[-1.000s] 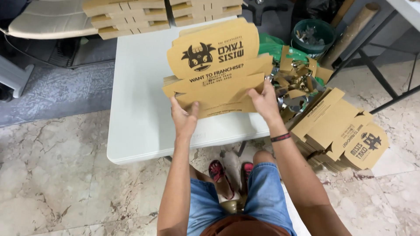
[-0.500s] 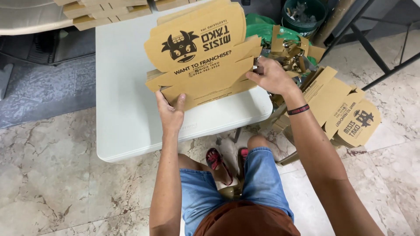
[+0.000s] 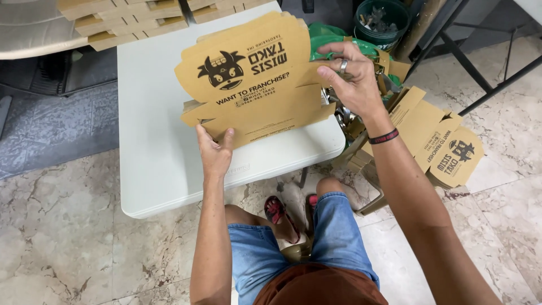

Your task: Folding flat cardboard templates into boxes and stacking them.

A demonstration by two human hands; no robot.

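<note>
Hands on flat carton (image 3: 254, 79) above table (image 3: 152, 152).
Right hand (image 3: 350, 79) has slid up to pinch the top flap; left hand (image 3: 214, 149) grips the bottom edge (bucket (image 3: 381, 22) holds dark bits).

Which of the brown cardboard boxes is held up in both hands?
The flat printed box above the white table, between left hand and right hand. The others lie stacked at the table's far edge or on the floor.
</note>
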